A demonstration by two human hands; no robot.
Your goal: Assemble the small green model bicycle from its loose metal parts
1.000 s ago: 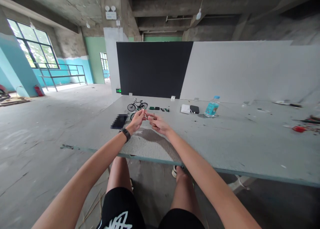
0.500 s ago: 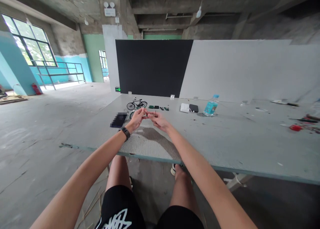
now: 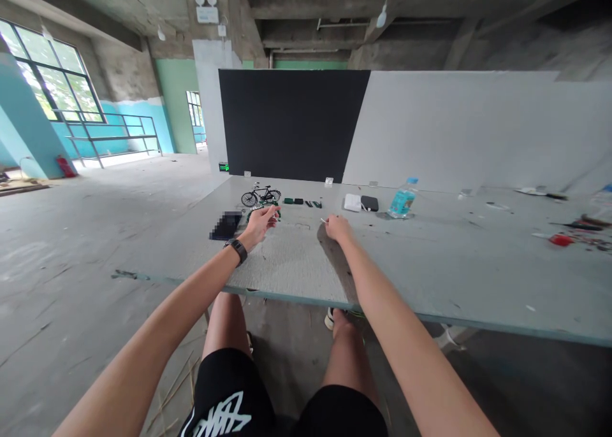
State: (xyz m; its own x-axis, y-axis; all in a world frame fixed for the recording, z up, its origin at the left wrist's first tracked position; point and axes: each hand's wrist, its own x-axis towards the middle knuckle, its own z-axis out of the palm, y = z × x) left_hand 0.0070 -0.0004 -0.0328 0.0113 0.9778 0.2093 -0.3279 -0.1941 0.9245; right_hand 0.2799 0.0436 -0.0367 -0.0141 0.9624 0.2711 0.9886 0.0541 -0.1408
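My left hand [image 3: 261,225], with a dark watch [image 3: 236,250] on its wrist, is over the left part of the table with its fingers pinched together. What it grips is too small to make out. Behind and partly hidden by it are green parts [image 3: 278,216], and beyond stands a black model bicycle [image 3: 261,197]. My right hand [image 3: 338,227] is closed, palm side hidden, low over the table. From its fingertips a thin, light-coloured rod [image 3: 324,220] points left. A thin wire-like piece [image 3: 302,225] lies between my hands.
A dark tablet-like device [image 3: 226,225] is left of my left hand. Small green and black pieces [image 3: 293,201] lie in a row behind. White and black boxes [image 3: 352,202] and a bottle of blue liquid [image 3: 403,199] stand right. Tools with a red part [image 3: 560,240] lie far right.
My hands were together and have moved apart. The right hand went right with the thin rod and lowered toward the table; the left stayed nearly in place.
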